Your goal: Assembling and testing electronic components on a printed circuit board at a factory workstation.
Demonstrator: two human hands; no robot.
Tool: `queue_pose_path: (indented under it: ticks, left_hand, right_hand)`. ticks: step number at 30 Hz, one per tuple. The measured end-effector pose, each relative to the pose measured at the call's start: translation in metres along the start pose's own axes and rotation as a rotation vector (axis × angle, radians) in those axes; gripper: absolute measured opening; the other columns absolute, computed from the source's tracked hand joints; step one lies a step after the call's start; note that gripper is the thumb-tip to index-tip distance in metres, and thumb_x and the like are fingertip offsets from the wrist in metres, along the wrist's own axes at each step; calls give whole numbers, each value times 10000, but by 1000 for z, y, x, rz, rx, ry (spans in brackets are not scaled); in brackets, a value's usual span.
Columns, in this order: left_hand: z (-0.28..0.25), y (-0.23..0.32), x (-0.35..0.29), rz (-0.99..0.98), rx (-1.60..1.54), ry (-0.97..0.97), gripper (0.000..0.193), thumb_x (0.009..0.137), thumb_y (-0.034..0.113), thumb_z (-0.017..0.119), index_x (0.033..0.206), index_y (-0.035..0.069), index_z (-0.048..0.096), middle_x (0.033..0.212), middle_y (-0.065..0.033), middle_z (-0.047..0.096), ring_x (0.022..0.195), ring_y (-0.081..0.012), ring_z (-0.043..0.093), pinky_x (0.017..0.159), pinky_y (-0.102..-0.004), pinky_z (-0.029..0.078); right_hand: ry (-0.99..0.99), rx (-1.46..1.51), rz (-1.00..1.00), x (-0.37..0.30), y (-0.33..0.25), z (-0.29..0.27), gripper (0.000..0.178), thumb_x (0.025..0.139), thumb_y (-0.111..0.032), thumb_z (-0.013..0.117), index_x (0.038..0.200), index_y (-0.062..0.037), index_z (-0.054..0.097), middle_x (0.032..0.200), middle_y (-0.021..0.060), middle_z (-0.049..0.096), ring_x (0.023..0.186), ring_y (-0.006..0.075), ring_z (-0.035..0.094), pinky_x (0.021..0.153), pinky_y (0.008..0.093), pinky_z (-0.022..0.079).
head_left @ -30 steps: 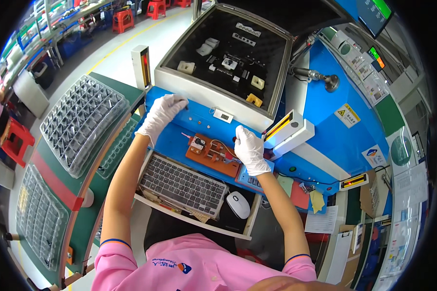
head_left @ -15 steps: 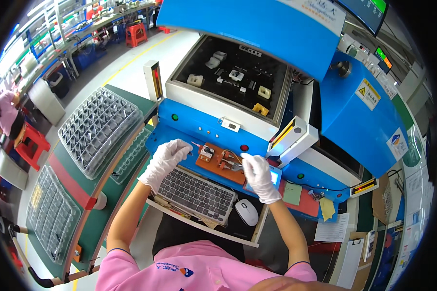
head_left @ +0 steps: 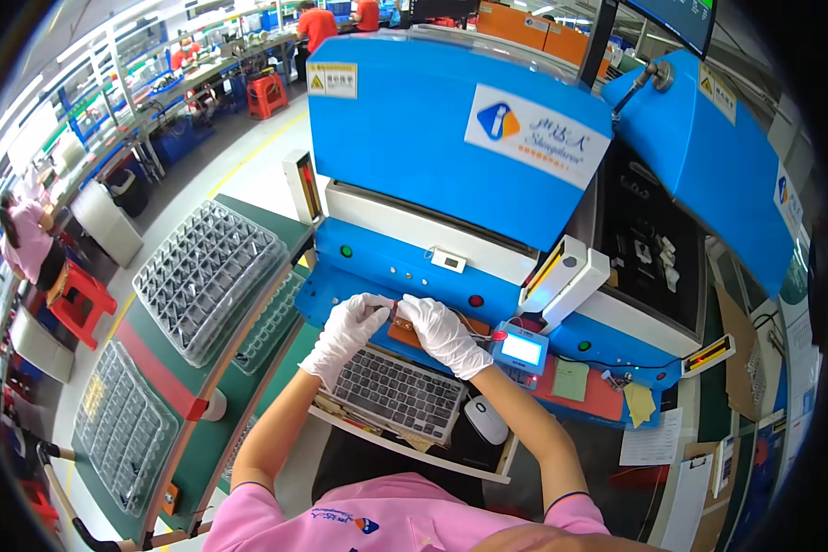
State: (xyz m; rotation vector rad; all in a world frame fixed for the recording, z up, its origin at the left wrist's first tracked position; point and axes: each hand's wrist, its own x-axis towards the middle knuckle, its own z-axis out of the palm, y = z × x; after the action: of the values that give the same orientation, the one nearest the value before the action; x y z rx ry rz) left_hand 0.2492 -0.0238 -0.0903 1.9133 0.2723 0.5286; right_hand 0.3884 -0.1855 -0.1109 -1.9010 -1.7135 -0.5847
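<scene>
1. The orange-brown fixture plate lies on the blue ledge of the blue machine, just beyond the far edge of the keyboard.
2. The machine's closed blue hood overhangs the ledge, so open room above the plate is low; a red button sits on the front panel just behind the hands.
3. To the right of the plate stands a small blue display unit, close to the right wrist; a white mouse lies nearer the body.
4. To the left, the green bench carries stacked clear trays, well apart from the hands, with bare ledge between.
5. The left hand, in a white glove, reaches forward with fingers curled, its tips at the plate's left end, pinching what looks like a small part; it is too small to make out.
6. The right hand, also gloved, arches over the plate's right part, fingers bent down onto it.
7. The two hands nearly meet over the plate, forearms angled inward above the keyboard.
</scene>
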Motion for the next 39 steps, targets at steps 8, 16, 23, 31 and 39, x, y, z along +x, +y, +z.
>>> queue_pose_path:
  ticks: [8, 16, 23, 31, 39]
  left_hand:
    - [24, -9, 1, 21, 95, 152, 177, 924, 132, 713, 1074, 41, 694, 910, -59, 692, 783, -105, 614, 738, -264, 508]
    - [52, -28, 26, 549, 522, 259, 207, 873, 121, 730, 1061, 76, 655, 820, -87, 600, 771, -296, 563, 718, -430, 451]
    - [58, -39, 24, 554, 540, 213, 261, 844, 122, 759, 1087, 91, 669, 820, -59, 593, 752, -275, 550, 696, -423, 433]
    - [64, -24, 16, 408, 645, 253, 330, 815, 144, 786, 1126, 121, 679, 954, -69, 612, 893, -287, 562, 801, -439, 435]
    - [65, -18, 13, 398, 669, 319, 357, 813, 118, 763, 1156, 172, 679, 1400, -130, 491, 1249, -363, 463, 1020, -505, 338]
  right_hand:
    - [-51, 100, 92, -1, 6, -1, 212, 908, -119, 632, 1112, -76, 590, 1042, 110, 646, 932, 288, 632, 820, 400, 508]
    - [279, 156, 248, -22, 4, -83, 346, 867, 23, 694, 1194, -77, 644, 1127, 100, 681, 997, 296, 644, 852, 370, 523]
    - [258, 75, 356, -72, -1, -87, 359, 852, 54, 698, 1180, -82, 644, 1132, 88, 683, 1002, 289, 643, 866, 358, 518]
    - [293, 110, 429, -81, -4, -81, 368, 850, 59, 697, 1184, -88, 645, 1146, 83, 682, 1001, 274, 642, 890, 367, 509]
    - [354, 450, 584, -49, -15, -66, 335, 868, 49, 686, 1173, -86, 656, 1111, 70, 669, 947, 232, 635, 859, 340, 505]
